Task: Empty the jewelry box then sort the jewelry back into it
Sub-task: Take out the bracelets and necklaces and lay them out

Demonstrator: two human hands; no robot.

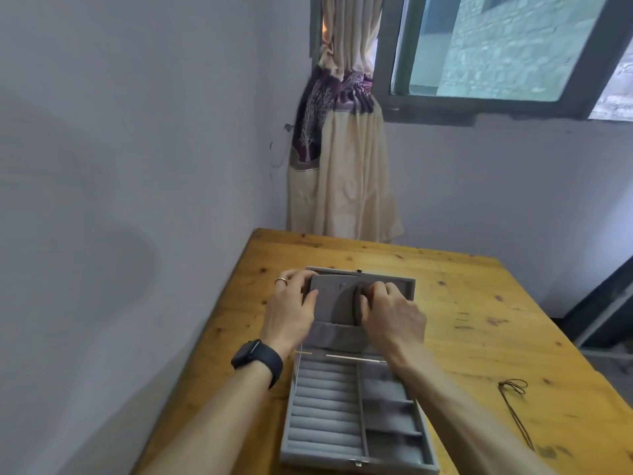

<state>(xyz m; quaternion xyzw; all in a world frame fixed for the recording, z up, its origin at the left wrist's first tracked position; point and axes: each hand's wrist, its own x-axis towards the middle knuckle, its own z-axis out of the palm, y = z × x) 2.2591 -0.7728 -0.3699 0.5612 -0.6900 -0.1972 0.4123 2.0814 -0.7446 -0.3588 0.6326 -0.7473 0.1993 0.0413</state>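
Observation:
A grey velvet jewelry box (356, 457) lies open on the wooden table, its lid (335, 303) folded back flat away from me. My left hand (291, 306) grips the lid's left edge, thumb on the inner panel. My right hand (390, 310) pinches a dark cord necklace (356, 305) that curves down the lid's inner panel toward the lid's gathered pocket (332, 332). The base shows ring rolls on the left and several divided compartments on the right, with no jewelry visible in them.
A brown cord necklace (513, 392) lies on the table (479, 320) to the right of the box. The table stands in a corner with walls to the left and behind. A tied curtain (342, 159) and a window (496, 46) are behind it.

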